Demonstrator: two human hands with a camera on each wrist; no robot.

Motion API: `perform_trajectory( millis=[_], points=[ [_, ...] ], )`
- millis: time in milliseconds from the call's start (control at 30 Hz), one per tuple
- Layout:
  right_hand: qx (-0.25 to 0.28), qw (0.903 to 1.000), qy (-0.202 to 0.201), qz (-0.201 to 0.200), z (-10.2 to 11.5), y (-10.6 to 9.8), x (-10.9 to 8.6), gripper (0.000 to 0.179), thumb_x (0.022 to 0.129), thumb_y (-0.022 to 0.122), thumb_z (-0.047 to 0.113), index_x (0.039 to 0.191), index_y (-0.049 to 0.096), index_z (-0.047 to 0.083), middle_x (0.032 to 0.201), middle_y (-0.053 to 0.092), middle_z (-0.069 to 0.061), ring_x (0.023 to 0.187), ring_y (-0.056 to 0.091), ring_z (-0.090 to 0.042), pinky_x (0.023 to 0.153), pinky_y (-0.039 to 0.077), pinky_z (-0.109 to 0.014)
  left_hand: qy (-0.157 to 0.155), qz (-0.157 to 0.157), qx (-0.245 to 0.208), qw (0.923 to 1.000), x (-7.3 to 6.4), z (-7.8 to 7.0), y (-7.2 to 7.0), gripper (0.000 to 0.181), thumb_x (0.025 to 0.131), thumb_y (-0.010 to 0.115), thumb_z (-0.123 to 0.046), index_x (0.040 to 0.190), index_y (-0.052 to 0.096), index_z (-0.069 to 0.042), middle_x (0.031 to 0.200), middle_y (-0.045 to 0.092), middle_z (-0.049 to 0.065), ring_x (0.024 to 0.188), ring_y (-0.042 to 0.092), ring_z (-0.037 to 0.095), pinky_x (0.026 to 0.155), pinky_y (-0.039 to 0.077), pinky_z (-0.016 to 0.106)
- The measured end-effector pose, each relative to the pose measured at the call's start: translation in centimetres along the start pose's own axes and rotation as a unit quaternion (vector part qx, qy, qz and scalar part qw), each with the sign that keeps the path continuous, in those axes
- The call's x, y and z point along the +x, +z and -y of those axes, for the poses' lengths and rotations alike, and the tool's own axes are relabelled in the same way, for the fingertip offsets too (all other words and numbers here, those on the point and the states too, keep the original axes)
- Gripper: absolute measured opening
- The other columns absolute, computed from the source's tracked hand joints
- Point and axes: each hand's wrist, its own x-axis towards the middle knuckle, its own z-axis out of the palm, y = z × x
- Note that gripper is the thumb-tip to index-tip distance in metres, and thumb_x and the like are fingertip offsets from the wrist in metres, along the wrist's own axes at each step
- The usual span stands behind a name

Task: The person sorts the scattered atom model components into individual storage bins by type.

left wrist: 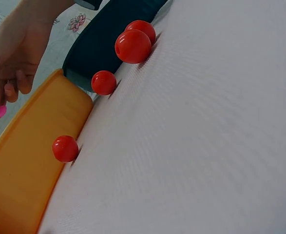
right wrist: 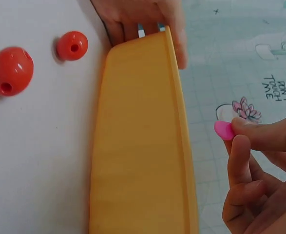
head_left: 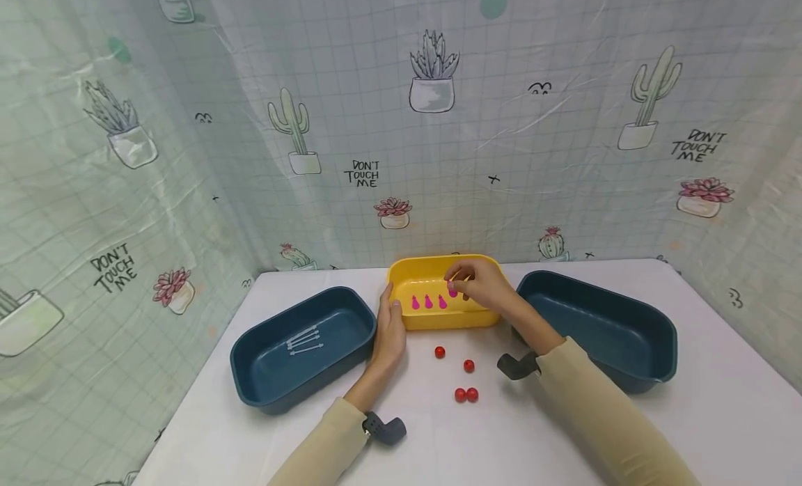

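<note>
Pink piece (head_left: 452,291) is pinched tight in R hand (head_left: 481,284), held above yellow bin (head_left: 447,322), R of the row inside it. L hand (head_left: 390,326) lies along bin's L end, fingers fairly straight, touching. Progress, as far as visible: 3 pink pieces (head_left: 429,302) down in bin; 4th in hand, not yet set. 4 red balls (head_left: 440,351) sit loose in front of bin. Blue bin (head_left: 338,319) w/ pale sticks (head_left: 306,349) is L of it, other blue bin (head_left: 601,326) R.
</note>
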Motion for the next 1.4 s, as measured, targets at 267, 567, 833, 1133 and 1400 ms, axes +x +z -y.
perform_trajectory(
  millis=[267,567,833,1133,1400],
  points=[
    [-0.015,0.9998,0.01,0.005,-0.7,-0.3,1.6,0.017,0.096,0.07,0.006,0.111,0.074,-0.002,0.094,0.074,-0.014,0.07,0.068,-0.028,0.08,0.062,-0.048,0.011,-0.003,-0.003,0.9999,0.1,0.0,-0.1,0.052,0.113,0.03,-0.025,0.165,0.024,-0.016,0.172,0.025,0.005,0.159,0.023,0.027,0.131,0.014,0.052],
    [-0.037,0.9985,0.036,0.016,-1.7,-0.2,2.9,0.021,0.097,0.069,0.006,0.114,0.072,-0.005,0.094,0.073,-0.016,0.08,0.072,-0.035,0.082,0.063,-0.044,0.007,0.002,0.0,1.0,0.0,0.2,0.1,0.052,0.114,0.03,-0.026,0.165,0.024,-0.017,0.172,0.024,0.004,0.16,0.023,0.027,0.131,0.013,0.051],
    [-0.083,0.9956,0.042,0.015,-2.4,0.7,4.0,0.015,0.094,0.07,0.007,0.106,0.075,0.0,0.087,0.072,-0.012,0.07,0.067,-0.023,0.066,0.057,-0.024,0.001,-0.006,-0.001,1.0,-0.1,0.0,-0.1,0.052,0.113,0.03,-0.026,0.165,0.024,-0.018,0.172,0.025,0.004,0.159,0.023,0.027,0.131,0.015,0.052],
    [-0.099,0.9917,0.073,0.038,-3.7,1.1,4.4,0.01,0.091,0.071,0.004,0.099,0.077,0.001,0.092,0.068,-0.012,0.073,0.056,-0.021,0.063,0.046,-0.022,-0.003,0.0,-0.002,1.0,-0.1,-0.1,0.1,0.052,0.113,0.031,-0.026,0.165,0.024,-0.02,0.172,0.024,0.003,0.16,0.022,0.026,0.131,0.014,0.052],
    [-0.109,0.9887,0.084,0.06,-4.0,1.2,4.5,0.009,0.093,0.074,0.007,0.099,0.078,0.002,0.093,0.07,-0.012,0.079,0.057,-0.023,0.067,0.046,-0.022,-0.004,-0.001,-0.008,1.0,0.0,-0.2,0.0,0.053,0.113,0.031,-0.027,0.165,0.024,-0.019,0.173,0.024,0.003,0.16,0.022,0.026,0.131,0.013,0.05]
  ],
)
